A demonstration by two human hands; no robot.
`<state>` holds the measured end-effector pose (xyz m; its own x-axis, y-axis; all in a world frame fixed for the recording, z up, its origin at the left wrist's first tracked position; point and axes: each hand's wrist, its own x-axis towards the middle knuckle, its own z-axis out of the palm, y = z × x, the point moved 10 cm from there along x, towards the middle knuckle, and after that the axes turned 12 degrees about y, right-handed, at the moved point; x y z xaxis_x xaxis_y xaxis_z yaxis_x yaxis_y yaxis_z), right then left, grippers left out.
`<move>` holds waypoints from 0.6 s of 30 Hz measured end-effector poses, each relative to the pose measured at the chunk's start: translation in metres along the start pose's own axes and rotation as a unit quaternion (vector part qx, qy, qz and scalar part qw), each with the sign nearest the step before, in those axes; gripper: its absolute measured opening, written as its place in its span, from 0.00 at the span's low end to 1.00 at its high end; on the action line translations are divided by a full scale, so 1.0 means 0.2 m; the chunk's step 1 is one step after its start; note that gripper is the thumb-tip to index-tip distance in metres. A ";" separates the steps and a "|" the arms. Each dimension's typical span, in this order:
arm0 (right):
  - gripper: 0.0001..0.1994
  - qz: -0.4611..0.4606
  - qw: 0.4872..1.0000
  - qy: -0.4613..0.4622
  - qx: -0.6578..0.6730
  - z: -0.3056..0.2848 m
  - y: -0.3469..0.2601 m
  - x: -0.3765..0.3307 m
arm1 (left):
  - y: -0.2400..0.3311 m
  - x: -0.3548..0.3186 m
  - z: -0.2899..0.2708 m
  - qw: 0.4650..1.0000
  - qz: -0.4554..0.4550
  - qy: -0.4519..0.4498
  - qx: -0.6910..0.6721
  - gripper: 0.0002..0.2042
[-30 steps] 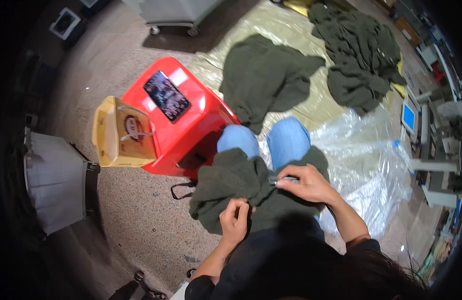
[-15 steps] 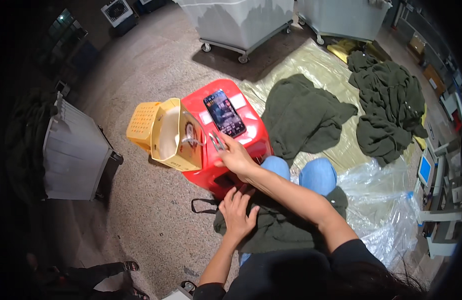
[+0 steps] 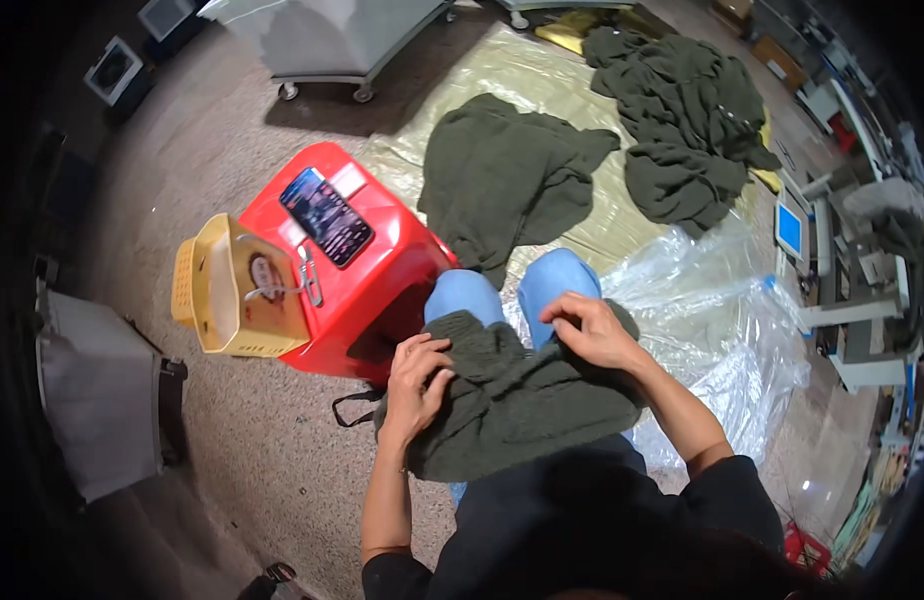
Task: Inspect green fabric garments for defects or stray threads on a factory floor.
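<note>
A dark green knit garment point(image 3: 522, 420) lies bunched across my lap, over my jeans. My left hand point(image 3: 417, 385) is at its left side, fingers bent over a ribbed fold with the thumb near them. My right hand point(image 3: 594, 335) is above the garment's right part, by the right knee. Its thumb and forefinger are bent close together; whether fabric is between them is unclear. On the red plastic stool point(image 3: 387, 225) to the left lie a pair of small metal snips point(image 3: 312, 280) and a lit phone point(image 3: 327, 215).
A yellow basket-like container point(image 3: 247, 290) is at the stool's left side. Ahead, another dark green garment point(image 3: 517, 175) and a larger heap point(image 3: 682, 120) lie on yellowish plastic sheeting point(image 3: 482, 75). Clear plastic point(image 3: 722, 340) spreads at right. Grey wheeled bins point(image 3: 327, 40) stand farther off.
My right hand has left the snips on the stool and moved right, over the garment. My left hand now grasps the garment, which is raised higher on my lap. The view has shifted right.
</note>
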<state>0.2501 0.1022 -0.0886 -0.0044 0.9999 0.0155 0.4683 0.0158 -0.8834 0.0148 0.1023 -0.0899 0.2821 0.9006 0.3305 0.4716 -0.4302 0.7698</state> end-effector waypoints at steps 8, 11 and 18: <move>0.11 -0.154 0.980 0.005 -0.123 -0.03 0.00 -0.18 | -0.07 0.04 -0.06 0.997 -0.063 -0.040 0.029 0.09; 0.10 -0.221 0.964 0.102 -0.106 -0.11 -0.10 -0.16 | -0.17 -0.03 -0.20 0.994 -0.092 -0.011 0.058 0.07; 0.18 -0.066 0.995 -0.076 -0.009 0.17 -0.16 -0.09 | -0.23 -0.16 -0.25 0.934 -0.295 0.101 -0.174 0.01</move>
<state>0.2063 0.0832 -0.0769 -0.1995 0.9781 0.0593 0.4701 0.1486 -0.8700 -0.0586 0.0960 -0.1090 -0.1212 0.9828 -0.1390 0.1846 0.1599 0.9697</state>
